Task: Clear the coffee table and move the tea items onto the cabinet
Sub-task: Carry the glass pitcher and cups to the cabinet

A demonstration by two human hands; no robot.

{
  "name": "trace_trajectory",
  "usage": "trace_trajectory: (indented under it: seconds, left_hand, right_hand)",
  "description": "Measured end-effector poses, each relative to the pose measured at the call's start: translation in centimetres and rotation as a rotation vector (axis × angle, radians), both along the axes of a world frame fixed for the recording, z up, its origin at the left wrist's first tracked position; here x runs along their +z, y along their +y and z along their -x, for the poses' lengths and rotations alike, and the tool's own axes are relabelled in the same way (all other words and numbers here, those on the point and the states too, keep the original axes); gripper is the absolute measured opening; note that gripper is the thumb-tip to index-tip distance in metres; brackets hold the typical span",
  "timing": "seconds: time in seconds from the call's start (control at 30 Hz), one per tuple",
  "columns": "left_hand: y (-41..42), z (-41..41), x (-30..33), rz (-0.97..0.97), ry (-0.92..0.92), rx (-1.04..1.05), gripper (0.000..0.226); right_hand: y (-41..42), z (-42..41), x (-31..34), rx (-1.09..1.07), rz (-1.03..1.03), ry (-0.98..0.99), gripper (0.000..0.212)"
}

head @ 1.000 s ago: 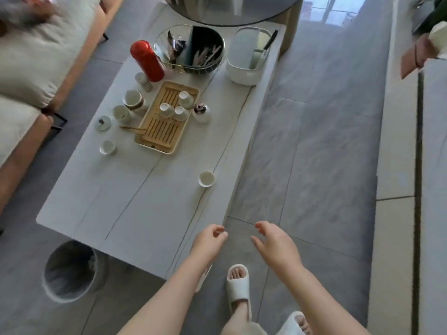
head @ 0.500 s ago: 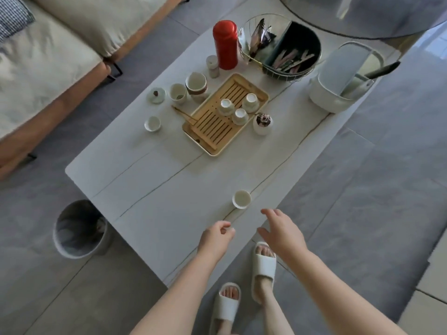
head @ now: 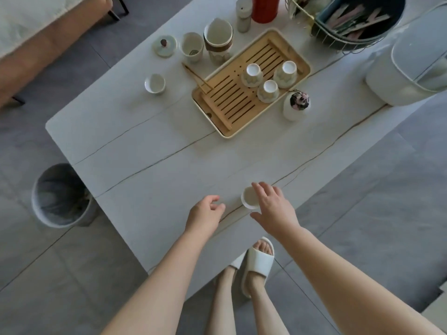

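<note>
A long white marble-look bench [head: 135, 151] with thin dark veins fills most of the view, standing on grey floor tiles [head: 362, 213]. A sofa [head: 36, 39] with pale cushions sits off its far left side, and a grey waste bin [head: 60, 197] stands on the floor just beside the bench's left corner. At the far right edge a white lidded container [head: 406, 76] rests on the bench, with a wire basket [head: 348, 22] of mixed items behind it. A slatted bamboo tea tray [head: 232, 105] lies in the middle, carrying three upturned white cups [head: 268, 88]. A small round vase [head: 296, 106] stands just beside the tray's right corner. Behind the tray are a red flask [head: 264, 8], a pitcher with a brown band [head: 217, 42], a tall cup [head: 192, 47] and a lid [head: 164, 45]; wooden tongs [head: 197, 77] lean on the tray's left rim, and a small cup [head: 154, 83] stands apart to the left. Near the bench's front edge sits a lone white teacup [head: 249, 198]. The right hand [head: 273, 209] hovers over it, fingers [head: 260, 189] spread and relaxed, gripping nothing. The left hand [head: 204, 213] hangs just beside, fingers loosely curled and empty.
</note>
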State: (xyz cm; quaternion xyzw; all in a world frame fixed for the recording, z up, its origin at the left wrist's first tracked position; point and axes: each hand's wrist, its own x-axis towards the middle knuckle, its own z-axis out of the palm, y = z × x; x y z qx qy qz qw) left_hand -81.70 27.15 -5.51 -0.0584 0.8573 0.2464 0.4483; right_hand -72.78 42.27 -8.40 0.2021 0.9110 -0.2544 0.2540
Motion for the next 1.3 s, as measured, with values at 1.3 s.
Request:
trace_trajectory:
  seconds: [1.3]
  left_hand:
    - [1.8,32.7,-8.1,0.05,0.629,-0.104,0.096]
  right_hand:
    - [-3.6,17.5,-3.8,0.068,-0.124,0.387,0.07]
